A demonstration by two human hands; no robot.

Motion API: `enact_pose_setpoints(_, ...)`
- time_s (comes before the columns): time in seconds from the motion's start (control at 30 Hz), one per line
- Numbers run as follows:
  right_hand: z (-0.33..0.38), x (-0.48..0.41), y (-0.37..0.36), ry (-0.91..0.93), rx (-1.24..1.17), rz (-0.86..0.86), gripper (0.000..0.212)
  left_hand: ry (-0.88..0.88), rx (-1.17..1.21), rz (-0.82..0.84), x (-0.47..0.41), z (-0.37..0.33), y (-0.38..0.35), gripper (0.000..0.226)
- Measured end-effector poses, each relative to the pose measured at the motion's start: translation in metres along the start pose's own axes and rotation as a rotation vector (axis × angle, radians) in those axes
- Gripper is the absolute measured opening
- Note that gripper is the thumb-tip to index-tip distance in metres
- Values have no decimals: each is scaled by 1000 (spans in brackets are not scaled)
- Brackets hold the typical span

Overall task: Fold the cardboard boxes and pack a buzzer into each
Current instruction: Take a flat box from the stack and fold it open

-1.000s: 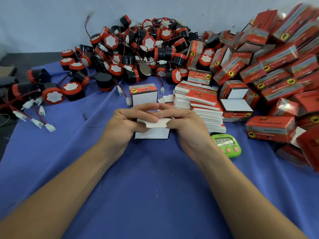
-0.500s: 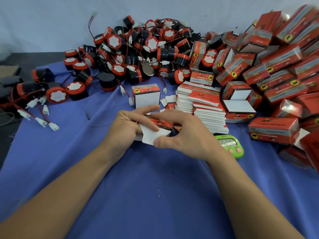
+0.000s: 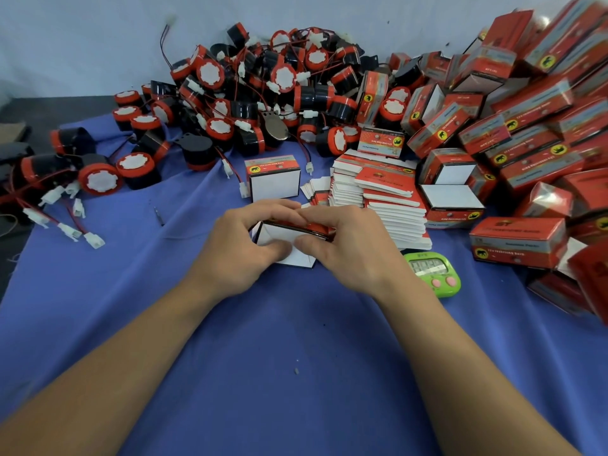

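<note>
green timer on blue cloth, right of centre | small metal pin on cloth, left | pale wall behind

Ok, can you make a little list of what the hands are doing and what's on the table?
Hands: left hand and right hand both grip one half-folded box
Behind hands: standing box
Far side: heap of buzzers, red and black, with wires
Right: stack of flat boxes, then heap of folded boxes
By right hand: green timer
Cover: blue cloth

pale wall, blue tablecloth, dark tabletop
</note>
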State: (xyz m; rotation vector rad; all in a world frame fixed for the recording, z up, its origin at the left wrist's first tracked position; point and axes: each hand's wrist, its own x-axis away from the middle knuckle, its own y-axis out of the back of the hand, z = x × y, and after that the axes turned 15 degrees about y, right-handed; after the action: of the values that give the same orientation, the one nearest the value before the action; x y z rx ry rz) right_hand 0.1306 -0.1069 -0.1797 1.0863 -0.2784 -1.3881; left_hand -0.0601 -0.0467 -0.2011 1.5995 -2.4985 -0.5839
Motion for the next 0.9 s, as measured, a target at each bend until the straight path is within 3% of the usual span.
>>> enact_pose_setpoints(0.37, 3, 0, -4, -31, -49, -28, 33, -30, 2, -84, 2, 1, -1, 38)
enact_pose_setpoints(0.5, 7, 0, -2, -130, -247, -135, 30, 57, 258, -73, -1, 2, 9, 62)
enact_pose_setpoints(0.57, 6, 2, 1, -144, -291, -144, 36, 59, 293, -70, -2, 1, 11, 61)
enact_pose_setpoints(0.73, 10, 5, 1, -133, -267, -74, 42, 79, 249, -23, 0, 2, 12, 48)
enact_pose_setpoints(0.9, 11, 5, -4, -123, -218, -81, 38, 28, -102, -112, 3, -2, 6, 56)
